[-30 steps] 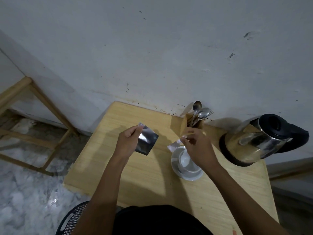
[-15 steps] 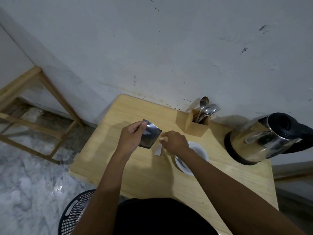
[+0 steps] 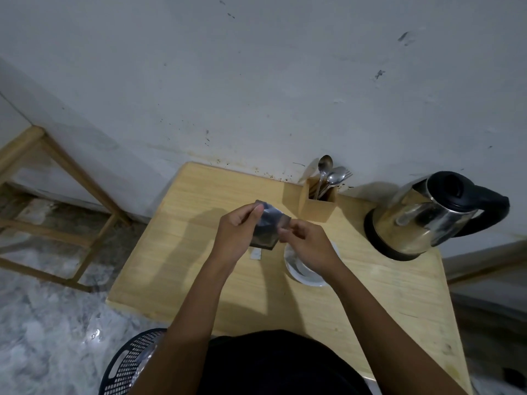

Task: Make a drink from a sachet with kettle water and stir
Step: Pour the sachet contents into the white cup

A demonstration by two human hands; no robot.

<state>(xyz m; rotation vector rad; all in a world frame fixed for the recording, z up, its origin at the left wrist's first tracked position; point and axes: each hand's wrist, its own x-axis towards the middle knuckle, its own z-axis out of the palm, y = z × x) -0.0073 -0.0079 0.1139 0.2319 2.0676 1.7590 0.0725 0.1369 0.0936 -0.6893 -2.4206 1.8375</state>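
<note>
Both hands hold a silver foil sachet above the wooden table. My left hand pinches its upper left corner, and my right hand pinches its right edge. A small white torn strip lies on the table just below the sachet. A white cup on a saucer stands under my right hand, mostly hidden by it. A steel kettle with a black lid and handle sits at the right on its base.
A wooden holder with spoons and a fork stands against the wall behind the cup. A black perforated basket sits on the floor at the lower left. A wooden frame stands to the left.
My right hand moved from the cup to the left, put a white strip down on the table, and now grips the sachet's right edge. The view shifted slightly.
</note>
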